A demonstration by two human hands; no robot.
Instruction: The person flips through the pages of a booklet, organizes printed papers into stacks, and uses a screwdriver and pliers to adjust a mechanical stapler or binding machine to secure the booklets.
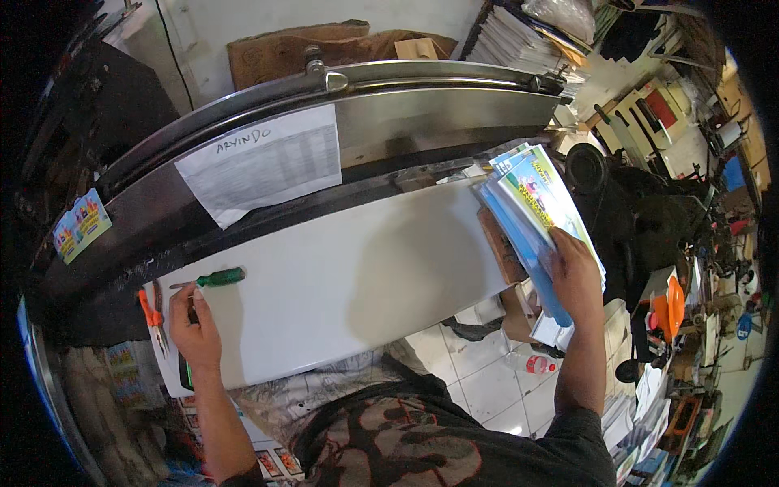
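Note:
My right hand (578,272) grips a stack of colourful printed booklets (537,195) at the right end of a white tabletop (324,284). Its thumb lies over the top covers, and light blue sheets show along the stack's left side. At the left end, my left hand (195,329) has its fingers pinched together just below the shaft of a screwdriver with a green handle (221,277). Whatever those fingertips hold, if anything, is too small to name. Beside that hand lie orange-handled scissors (152,308), and a dark, green-edged object (186,373) shows partly under the wrist.
Behind the tabletop runs a long metal machine bar (446,114) with a handwritten paper sheet (268,162) on it. A printed card (82,226) hangs at the left. Lower right, a plastic bottle (538,364) lies on the tiled floor. Clutter and paper piles fill the right side.

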